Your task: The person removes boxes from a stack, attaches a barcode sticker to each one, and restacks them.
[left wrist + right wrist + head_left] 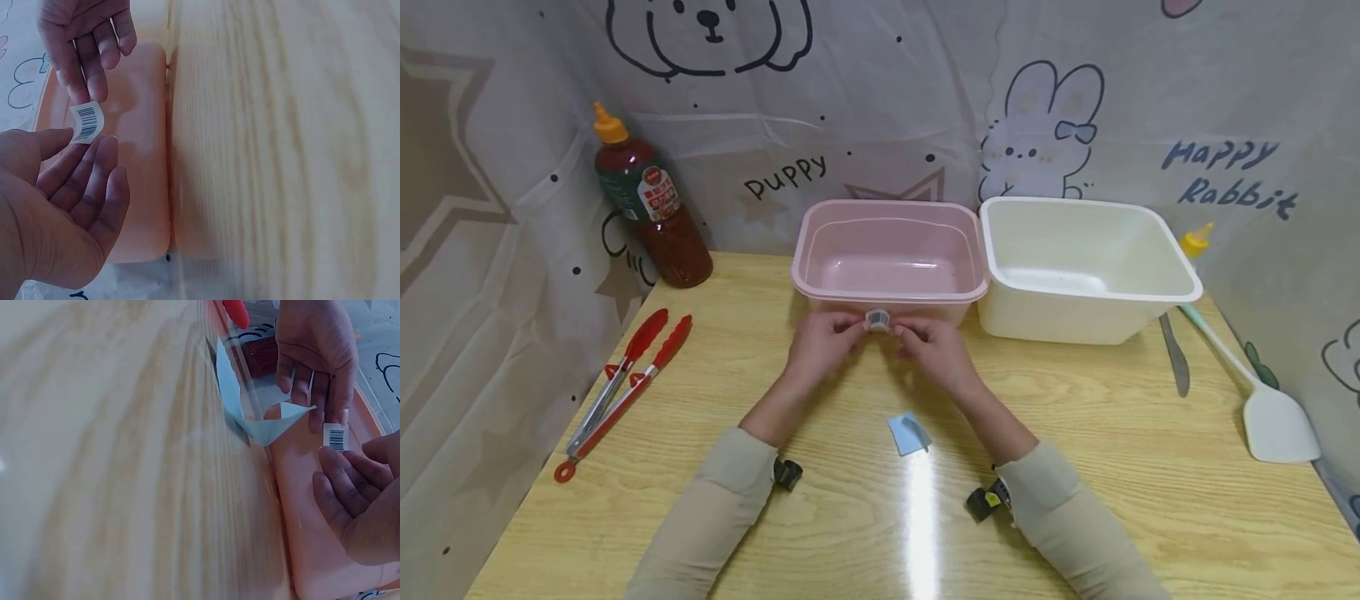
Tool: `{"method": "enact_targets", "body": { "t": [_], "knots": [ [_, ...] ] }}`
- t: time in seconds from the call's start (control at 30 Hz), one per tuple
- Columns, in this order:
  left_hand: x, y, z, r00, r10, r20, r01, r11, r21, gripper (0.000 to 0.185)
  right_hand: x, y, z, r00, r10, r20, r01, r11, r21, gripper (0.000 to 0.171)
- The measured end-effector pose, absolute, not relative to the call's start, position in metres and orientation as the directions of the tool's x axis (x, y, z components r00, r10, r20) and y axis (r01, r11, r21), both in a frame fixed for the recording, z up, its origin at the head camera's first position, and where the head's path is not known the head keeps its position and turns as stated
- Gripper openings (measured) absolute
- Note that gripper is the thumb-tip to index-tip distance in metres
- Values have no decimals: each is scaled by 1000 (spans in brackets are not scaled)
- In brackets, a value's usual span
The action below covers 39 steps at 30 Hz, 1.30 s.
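One barcode label (877,319): bent, before the pink bin (887,297), pinched by the left hand (823,342); the right hand's (936,350) fingertips met it, grip indeterminable. Blue slip (907,434): lay on the table (850,525). Peeling seemed done; sticking, not yet.

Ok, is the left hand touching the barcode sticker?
Touching; the left wrist view shows the left hand pinching one end of the barcode sticker.

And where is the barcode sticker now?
In the head view, the barcode sticker is near the centre, between the left hand and the right hand, in front of the pink bin.
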<state>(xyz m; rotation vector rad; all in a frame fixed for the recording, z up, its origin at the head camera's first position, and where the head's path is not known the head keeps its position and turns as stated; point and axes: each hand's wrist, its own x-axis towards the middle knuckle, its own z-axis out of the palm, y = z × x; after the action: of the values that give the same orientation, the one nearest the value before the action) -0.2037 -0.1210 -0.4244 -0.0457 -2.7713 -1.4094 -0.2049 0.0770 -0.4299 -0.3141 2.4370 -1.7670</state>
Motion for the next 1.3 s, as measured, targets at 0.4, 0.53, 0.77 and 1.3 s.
{"method": "enact_targets", "body": {
  "t": [0.4,0.53,0.77,1.3],
  "knots": [
    [-205,-120,-422,-998,-37,58,19,657,754,25,-207,77,-434,-970,-241,34,-106,294,-950,29],
    [-206,-119,-421,-995,-65,73,8,687,726,23,-208,77,-433,-971,-239,29,-101,292,-951,29],
    [-206,-118,-419,-995,-81,56,-16,696,718,27,-206,78,-432,-969,-246,29,-108,314,-943,30],
    [-207,-118,-419,-995,-89,33,-36,680,732,34,-206,82,-432,-966,-259,-7,-78,318,-945,33]
  ]
}}
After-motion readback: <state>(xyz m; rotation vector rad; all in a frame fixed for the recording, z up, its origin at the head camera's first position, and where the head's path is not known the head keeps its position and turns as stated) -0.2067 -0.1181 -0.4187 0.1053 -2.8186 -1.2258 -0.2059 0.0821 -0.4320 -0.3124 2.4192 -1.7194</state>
